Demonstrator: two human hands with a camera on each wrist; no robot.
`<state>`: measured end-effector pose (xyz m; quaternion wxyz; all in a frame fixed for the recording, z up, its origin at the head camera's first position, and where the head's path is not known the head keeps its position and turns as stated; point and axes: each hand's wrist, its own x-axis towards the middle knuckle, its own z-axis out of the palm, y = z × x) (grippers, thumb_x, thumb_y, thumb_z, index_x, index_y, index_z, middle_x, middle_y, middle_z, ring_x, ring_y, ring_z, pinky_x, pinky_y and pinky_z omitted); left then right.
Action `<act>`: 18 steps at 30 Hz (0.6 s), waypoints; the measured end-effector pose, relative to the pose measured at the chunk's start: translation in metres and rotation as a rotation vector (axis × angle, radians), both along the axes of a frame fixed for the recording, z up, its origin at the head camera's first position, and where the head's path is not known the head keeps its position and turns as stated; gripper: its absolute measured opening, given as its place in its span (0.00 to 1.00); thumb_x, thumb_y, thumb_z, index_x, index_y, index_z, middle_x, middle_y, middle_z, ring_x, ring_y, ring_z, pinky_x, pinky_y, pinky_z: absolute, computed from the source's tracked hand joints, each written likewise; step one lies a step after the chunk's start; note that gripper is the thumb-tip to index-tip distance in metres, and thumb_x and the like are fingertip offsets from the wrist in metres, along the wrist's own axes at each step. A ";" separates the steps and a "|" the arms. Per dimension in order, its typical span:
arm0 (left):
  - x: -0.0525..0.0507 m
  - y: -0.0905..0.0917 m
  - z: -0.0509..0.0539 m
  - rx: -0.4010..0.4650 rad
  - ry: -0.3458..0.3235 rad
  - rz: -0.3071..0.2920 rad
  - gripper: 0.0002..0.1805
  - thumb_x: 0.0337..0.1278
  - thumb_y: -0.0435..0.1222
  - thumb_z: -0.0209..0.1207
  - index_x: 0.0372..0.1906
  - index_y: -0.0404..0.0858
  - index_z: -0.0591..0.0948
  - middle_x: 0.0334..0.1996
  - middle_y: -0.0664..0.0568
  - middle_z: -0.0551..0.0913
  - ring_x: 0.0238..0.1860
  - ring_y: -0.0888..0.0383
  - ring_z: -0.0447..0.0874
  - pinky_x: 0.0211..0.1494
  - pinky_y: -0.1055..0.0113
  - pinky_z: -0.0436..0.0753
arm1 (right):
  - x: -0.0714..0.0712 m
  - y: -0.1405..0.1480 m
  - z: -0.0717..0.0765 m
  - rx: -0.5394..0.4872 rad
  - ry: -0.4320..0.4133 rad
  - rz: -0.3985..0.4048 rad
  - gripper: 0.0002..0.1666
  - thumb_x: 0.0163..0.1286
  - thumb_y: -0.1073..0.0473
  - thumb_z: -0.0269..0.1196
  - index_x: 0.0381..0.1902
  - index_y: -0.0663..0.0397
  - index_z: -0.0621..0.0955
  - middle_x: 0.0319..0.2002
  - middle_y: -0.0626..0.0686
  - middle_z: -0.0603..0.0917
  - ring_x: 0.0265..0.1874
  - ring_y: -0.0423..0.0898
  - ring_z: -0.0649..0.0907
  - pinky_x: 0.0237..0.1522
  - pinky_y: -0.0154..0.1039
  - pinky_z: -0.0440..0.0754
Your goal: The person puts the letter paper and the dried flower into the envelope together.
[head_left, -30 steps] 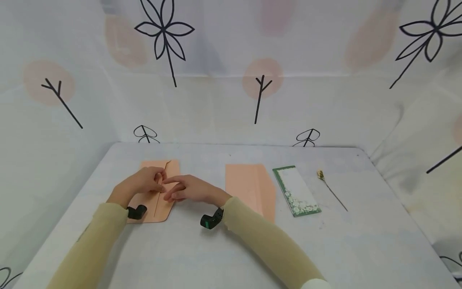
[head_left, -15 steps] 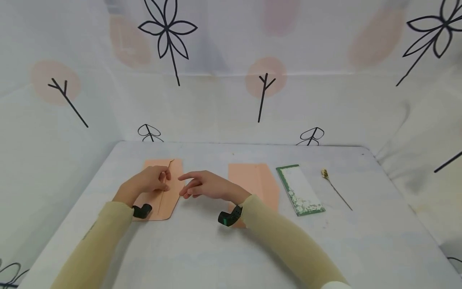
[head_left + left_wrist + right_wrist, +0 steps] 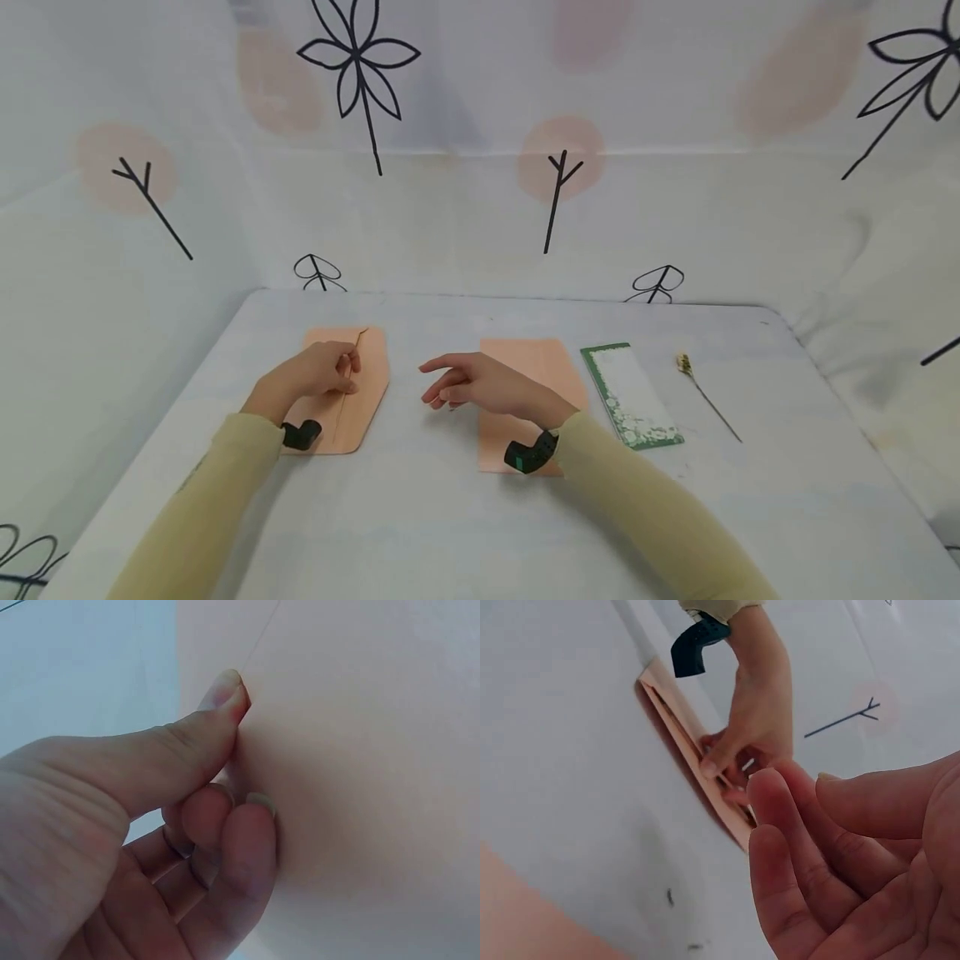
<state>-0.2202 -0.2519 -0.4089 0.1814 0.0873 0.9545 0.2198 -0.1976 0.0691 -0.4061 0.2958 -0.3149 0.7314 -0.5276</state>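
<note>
My left hand [image 3: 318, 373] is at the peach envelope [image 3: 367, 396] on the left of the table. In the left wrist view, the thumb [image 3: 221, 694] lies at the envelope's opening edge and the other fingers [image 3: 247, 847] curl in beneath it, pinching the paper. From the right wrist view, the envelope's mouth [image 3: 676, 712] gapes a little around that hand. My right hand [image 3: 480, 383] is in the air between the two envelopes, fingers loosely spread and holding nothing. Partly under the right wrist lies a second peach envelope [image 3: 536, 354].
A white card with a green floral border [image 3: 633, 396] lies right of the second envelope. Farther right is a dried flower on a thin stem [image 3: 708, 396]. The white table [image 3: 420, 525] backs onto a patterned cloth [image 3: 465, 225] with plant drawings.
My right hand has drawn away from the left envelope, moving right over the table. The left hand stays on its envelope. The whole head view has shifted slightly.
</note>
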 end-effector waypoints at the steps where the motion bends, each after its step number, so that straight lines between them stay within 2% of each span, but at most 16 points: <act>1: 0.000 0.000 0.000 0.002 -0.002 0.001 0.14 0.56 0.36 0.70 0.41 0.39 0.76 0.26 0.49 0.70 0.28 0.54 0.71 0.35 0.62 0.69 | 0.000 0.005 -0.001 0.000 -0.005 -0.004 0.27 0.76 0.67 0.55 0.70 0.55 0.70 0.49 0.51 0.86 0.49 0.45 0.84 0.54 0.41 0.78; 6: -0.002 0.001 -0.001 0.003 -0.007 0.011 0.15 0.56 0.36 0.71 0.42 0.39 0.76 0.27 0.49 0.70 0.29 0.54 0.71 0.34 0.62 0.70 | -0.001 0.034 -0.005 -0.004 -0.005 -0.046 0.26 0.75 0.68 0.55 0.70 0.60 0.69 0.49 0.54 0.86 0.50 0.48 0.84 0.55 0.42 0.78; 11: -0.003 0.003 -0.001 -0.003 0.002 -0.001 0.15 0.55 0.37 0.71 0.41 0.39 0.77 0.27 0.49 0.70 0.30 0.54 0.70 0.34 0.62 0.69 | -0.001 0.064 -0.004 -0.022 -0.021 -0.109 0.27 0.75 0.71 0.54 0.70 0.63 0.68 0.50 0.58 0.85 0.50 0.51 0.84 0.55 0.48 0.78; 18: -0.002 0.001 0.000 -0.014 0.001 0.001 0.15 0.55 0.37 0.71 0.41 0.39 0.77 0.27 0.49 0.71 0.30 0.54 0.70 0.34 0.62 0.69 | -0.002 0.104 -0.001 -0.032 -0.043 -0.162 0.28 0.75 0.69 0.54 0.71 0.63 0.66 0.53 0.64 0.83 0.53 0.60 0.82 0.56 0.51 0.77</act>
